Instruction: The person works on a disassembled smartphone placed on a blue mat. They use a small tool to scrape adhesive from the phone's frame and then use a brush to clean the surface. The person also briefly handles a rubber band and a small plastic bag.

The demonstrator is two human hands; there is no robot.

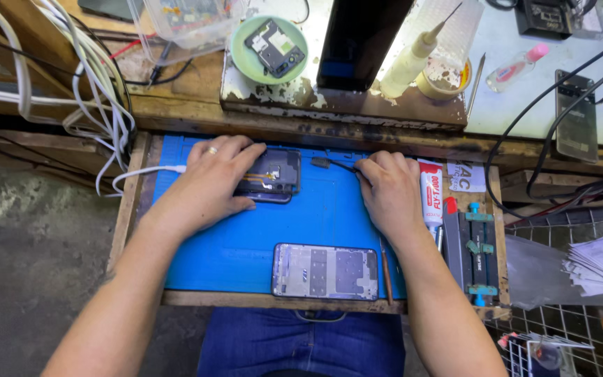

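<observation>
Now, both hands are down on the blue rubber work mat. The left hand, at about ten o'clock on the mat, is clamped around the opened dark smartphone body, fingers curled over its top edge and thumb along the lower edge, pressing it flat. The right hand, at two o'clock, is pinched narrowly on a thin black cable whose small connector end hovers just beside the phone's right edge; I cannot tell if it touches. Down at six o'clock lies a silver phone middle frame, well apart from both hands. Just right of the right hand sits a white tube of glue with a red cap, and beyond it a grey metal clamp jig with teal knobs. A white charging cable trails off at nine o'clock.
</observation>
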